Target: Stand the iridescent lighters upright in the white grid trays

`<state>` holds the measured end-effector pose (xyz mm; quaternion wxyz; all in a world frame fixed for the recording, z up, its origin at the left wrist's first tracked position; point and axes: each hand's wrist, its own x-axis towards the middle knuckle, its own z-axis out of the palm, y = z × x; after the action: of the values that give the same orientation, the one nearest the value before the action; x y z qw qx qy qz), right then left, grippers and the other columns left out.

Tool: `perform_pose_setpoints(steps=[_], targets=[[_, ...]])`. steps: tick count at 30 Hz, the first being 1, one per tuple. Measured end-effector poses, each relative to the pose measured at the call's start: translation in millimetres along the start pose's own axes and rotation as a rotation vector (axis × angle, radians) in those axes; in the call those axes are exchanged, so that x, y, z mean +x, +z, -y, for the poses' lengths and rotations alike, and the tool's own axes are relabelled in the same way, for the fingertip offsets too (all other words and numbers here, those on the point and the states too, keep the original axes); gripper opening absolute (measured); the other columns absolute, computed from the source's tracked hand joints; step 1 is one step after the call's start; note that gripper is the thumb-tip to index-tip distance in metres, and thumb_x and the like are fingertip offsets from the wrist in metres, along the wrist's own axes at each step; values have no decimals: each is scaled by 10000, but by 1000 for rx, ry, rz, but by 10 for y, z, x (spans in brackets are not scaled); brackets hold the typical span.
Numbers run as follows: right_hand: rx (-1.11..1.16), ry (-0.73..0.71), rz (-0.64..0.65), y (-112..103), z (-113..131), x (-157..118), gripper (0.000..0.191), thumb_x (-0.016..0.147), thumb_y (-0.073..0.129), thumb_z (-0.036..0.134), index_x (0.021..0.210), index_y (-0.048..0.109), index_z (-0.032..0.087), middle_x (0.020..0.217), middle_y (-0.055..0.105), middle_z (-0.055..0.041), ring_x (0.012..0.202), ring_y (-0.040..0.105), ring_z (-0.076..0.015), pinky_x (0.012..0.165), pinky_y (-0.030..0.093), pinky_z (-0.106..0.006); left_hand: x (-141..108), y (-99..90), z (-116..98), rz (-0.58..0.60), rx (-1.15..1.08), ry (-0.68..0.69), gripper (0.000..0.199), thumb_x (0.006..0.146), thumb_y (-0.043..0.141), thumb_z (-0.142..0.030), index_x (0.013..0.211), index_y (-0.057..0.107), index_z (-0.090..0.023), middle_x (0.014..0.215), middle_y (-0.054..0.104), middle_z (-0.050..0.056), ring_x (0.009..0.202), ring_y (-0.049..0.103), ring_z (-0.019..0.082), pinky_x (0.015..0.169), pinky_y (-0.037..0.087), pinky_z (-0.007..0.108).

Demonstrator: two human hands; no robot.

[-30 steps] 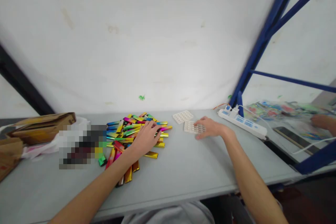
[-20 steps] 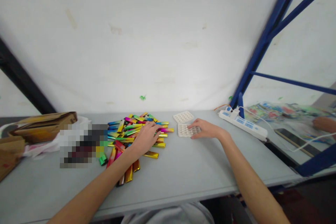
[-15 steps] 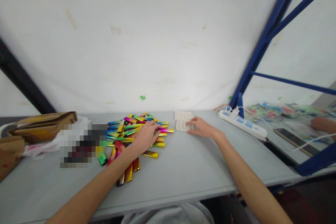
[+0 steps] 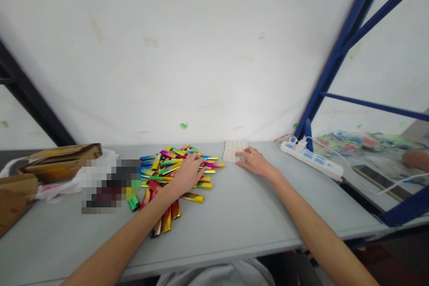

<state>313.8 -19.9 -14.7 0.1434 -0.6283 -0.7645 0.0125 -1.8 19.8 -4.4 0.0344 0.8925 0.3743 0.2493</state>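
- At the very bottom middle of the frame is a bit of grey cloth [image 4: 217,275], close to the edge of the grey table [image 4: 234,219].
- Two bare arms reach in from the bottom, one from the lower left and one from the lower right.
- Left of the middle, the left hand [image 4: 188,173] lies palm down on a heap of shiny strips [image 4: 167,170]. Its fingers are a little bent and close together. The tips go down among the strips, so I can't tell if they have hold of one.
- The strips are flat, long and thin, and they point all ways. They are gold, green, blue, red and pink, and they shine like candy paper. The ones at the near side stick out toward the bottom of the frame.
- Just right of the middle, the right hand [image 4: 256,162] has its fingers spread apart and a bit bent. The tips touch a white bumpy sheet [image 4: 232,148] and do not wrap around it.
- The sheet lies flat, with rows of small round bumps. I can't tell if it is one sheet or two.
- At the right, a white power strip [image 4: 311,159] lies on the table.
- Behind everything is a white wall [image 4: 214,53].
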Motion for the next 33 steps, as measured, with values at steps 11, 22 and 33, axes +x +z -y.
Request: perform_pose_setpoints(steps=[11,22,33], targets=[[185,-68,-61,-126,-39,-41,665,835,759,455,1391,546,159,1255,584,-167,1143,590,-290,1040,461,-441,11,-275,-138,-34,-360,-145,233,882,619,-354,1036,707,-201,1055,767,88,1025,698,288,967,503,444],[278,-161,-27,-313,73,-144,872,754,814,476,1478,442,161,1406,559,-196,1266,563,-341,1086,432,-501,60,-327,-173,-266,-1063,-406,408,818,678,-497,1035,683,-152,913,749,85,872,738,242,803,597,387],[316,-269,30,-121,469,-144,846,798,774,547,1474,434,170,1377,548,-186,1255,551,-327,1065,448,-487,4,-445,-439,-182,-1315,-494,460,780,767,-473,1115,620,-193,758,632,-15,497,495,62,390,283,144]])
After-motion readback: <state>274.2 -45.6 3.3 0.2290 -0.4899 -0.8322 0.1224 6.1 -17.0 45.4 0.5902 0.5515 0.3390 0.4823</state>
